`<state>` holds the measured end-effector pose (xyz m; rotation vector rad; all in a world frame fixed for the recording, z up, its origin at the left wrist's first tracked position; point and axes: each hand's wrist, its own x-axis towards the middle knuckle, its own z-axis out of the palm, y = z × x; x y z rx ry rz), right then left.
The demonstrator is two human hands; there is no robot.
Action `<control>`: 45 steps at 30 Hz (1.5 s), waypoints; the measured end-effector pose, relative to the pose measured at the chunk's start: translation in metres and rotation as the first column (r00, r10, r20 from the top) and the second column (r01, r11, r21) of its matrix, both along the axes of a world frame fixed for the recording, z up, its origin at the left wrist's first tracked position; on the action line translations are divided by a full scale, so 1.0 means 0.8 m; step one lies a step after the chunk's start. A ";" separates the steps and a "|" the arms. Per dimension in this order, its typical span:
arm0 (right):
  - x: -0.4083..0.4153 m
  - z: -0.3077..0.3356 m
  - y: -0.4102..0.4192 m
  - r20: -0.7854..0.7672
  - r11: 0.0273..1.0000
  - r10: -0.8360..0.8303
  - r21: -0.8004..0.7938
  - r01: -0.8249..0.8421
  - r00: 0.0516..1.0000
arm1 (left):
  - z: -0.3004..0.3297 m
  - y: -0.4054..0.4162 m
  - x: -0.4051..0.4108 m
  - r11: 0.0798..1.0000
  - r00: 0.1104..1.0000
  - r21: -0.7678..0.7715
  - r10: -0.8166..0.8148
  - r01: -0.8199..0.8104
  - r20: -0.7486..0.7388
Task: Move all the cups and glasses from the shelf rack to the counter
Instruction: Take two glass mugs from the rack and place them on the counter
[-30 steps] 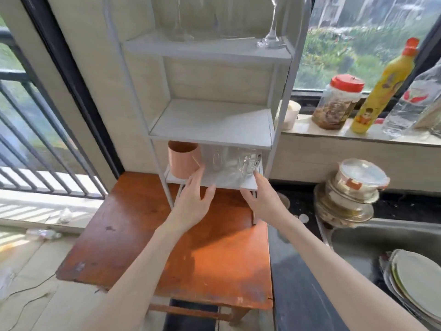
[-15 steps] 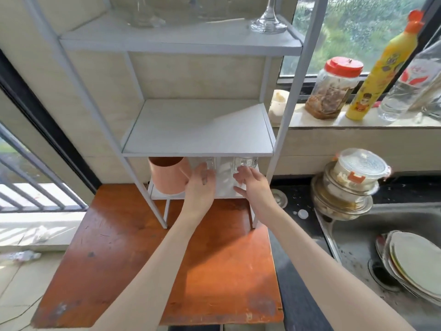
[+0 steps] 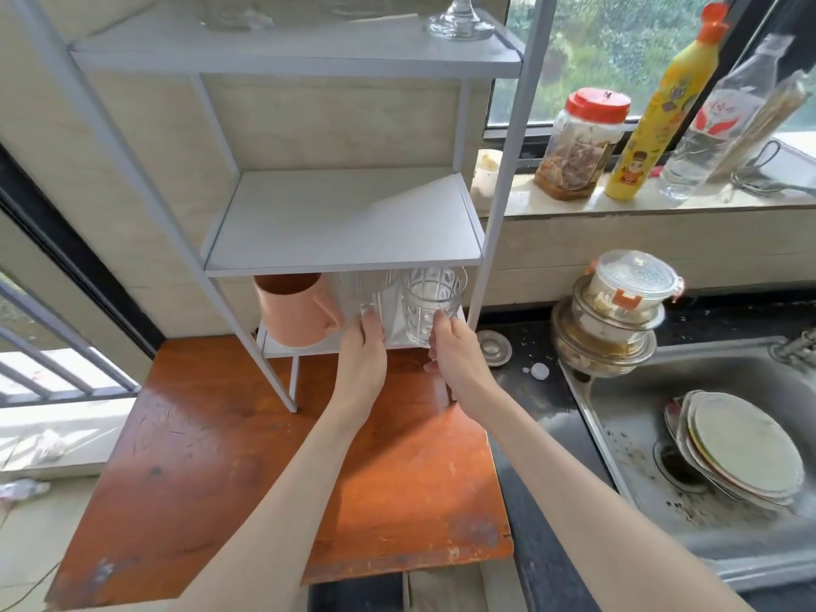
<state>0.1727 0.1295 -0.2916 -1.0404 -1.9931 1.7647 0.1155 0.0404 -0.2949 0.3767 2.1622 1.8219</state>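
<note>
A white shelf rack (image 3: 340,227) stands on an orange wooden table. On its bottom shelf sit a pink cup (image 3: 293,309) at the left, a clear ribbed glass (image 3: 364,289) in the middle and a clear patterned glass (image 3: 435,302) at the right. My left hand (image 3: 362,351) wraps the ribbed glass from the front. My right hand (image 3: 455,351) grips the patterned glass, which looks slightly raised and pulled forward. The middle shelf holds nothing. A wine glass foot (image 3: 459,24) and other clear glassware (image 3: 229,15) stand on the top shelf.
The black counter (image 3: 543,399) runs right of the table, with a sink (image 3: 706,435) holding stacked plates (image 3: 746,448). Stacked lidded bowls (image 3: 618,315) sit by the sink. A jar (image 3: 583,143), a yellow bottle (image 3: 662,112) and a clear bottle (image 3: 724,121) line the windowsill.
Both hands went from the shelf's front edge in to the two clear glasses and closed on them. The right-hand glass has come forward. The camera moved closer.
</note>
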 end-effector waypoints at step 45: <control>1.152 -0.015 0.100 0.058 0.235 -0.971 0.063 0.970 0.232 | -0.014 0.300 0.978 0.166 0.163 0.074 -0.986 0.983 0.046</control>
